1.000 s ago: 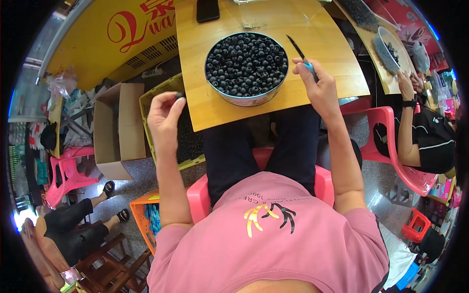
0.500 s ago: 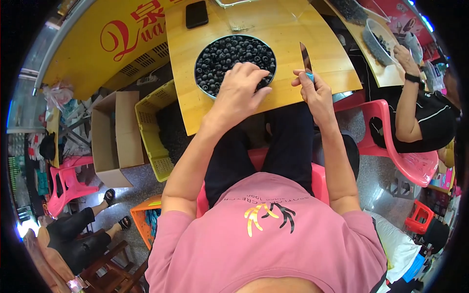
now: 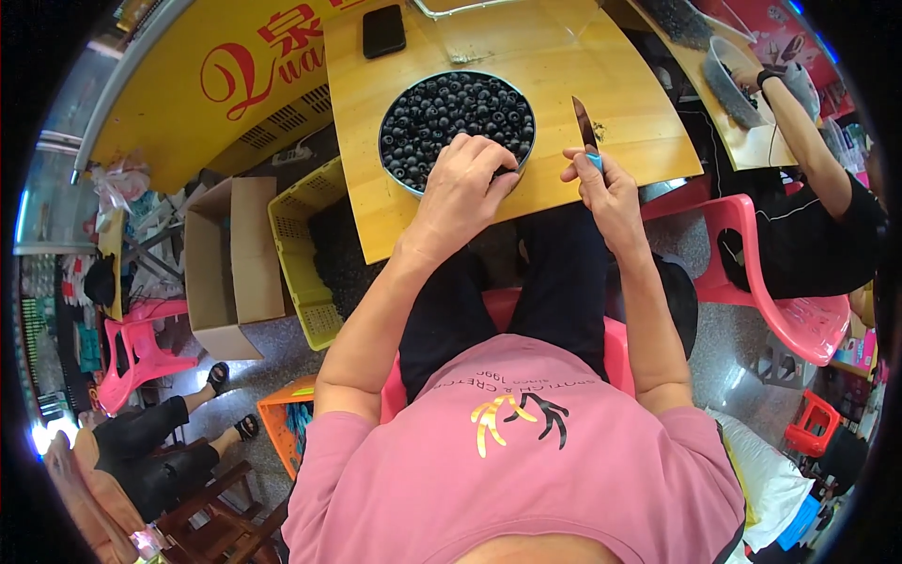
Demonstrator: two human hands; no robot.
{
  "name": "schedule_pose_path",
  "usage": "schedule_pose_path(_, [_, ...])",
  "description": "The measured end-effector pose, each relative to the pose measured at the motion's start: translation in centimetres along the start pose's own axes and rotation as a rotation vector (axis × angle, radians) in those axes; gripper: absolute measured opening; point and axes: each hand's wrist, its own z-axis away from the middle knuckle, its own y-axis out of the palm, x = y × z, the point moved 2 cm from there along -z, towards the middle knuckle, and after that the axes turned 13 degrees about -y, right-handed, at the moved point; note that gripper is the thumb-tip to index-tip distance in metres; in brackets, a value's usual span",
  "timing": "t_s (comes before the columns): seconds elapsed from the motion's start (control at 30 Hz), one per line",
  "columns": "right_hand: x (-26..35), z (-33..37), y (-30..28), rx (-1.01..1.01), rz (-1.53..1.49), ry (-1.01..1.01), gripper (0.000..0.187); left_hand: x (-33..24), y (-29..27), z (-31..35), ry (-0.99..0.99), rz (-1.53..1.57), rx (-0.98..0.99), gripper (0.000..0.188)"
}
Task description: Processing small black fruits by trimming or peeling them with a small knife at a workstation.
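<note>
A round metal bowl [image 3: 381, 150] on the wooden table is heaped with small dark round fruits [image 3: 442, 113], some with a paler ring at one end. Over its near right part my left hand [image 3: 460, 186] is closed, thumb and fingertips drawn together around a dark round fruit that they mostly hide. To the right of the bowl my right hand [image 3: 611, 193] grips a small knife [image 3: 583, 124] by its light blue handle. The blade points up and away from me, above the tabletop, touching none of the fruits.
On the wooden table [image 3: 648, 141] lie a black phone [image 3: 383, 31] and, farther off, a clear tray [image 3: 460, 7]. A yellow crate [image 3: 305, 273] and a cardboard box [image 3: 211, 273] stand left. At right, a co-worker's arm [image 3: 808, 136] reaches into a clear tub [image 3: 723, 80].
My left hand's fingers have drawn together at the bowl's near right side. The knife has dropped slightly nearer to me. The co-worker's hand has moved into the tub.
</note>
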Motion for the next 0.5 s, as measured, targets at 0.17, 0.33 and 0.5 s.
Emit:
schedule_pose_path(0.17, [0.1,0.1,-0.1,0.017,0.043,-0.034,0.028,-0.3,0.2,-0.3,-0.005,-0.02,0.007,0.013])
schedule_pose_path(0.33, [0.3,0.3,-0.2,0.008,0.053,-0.018,0.028,0.0,0.1,-0.7,-0.085,0.044,0.055,0.02])
schedule_pose_path(0.5, [0.6,0.1,0.1,0.011,0.022,-0.013,0.027,1.3,-0.1,-0.4,-0.279,0.352,0.069,0.021])
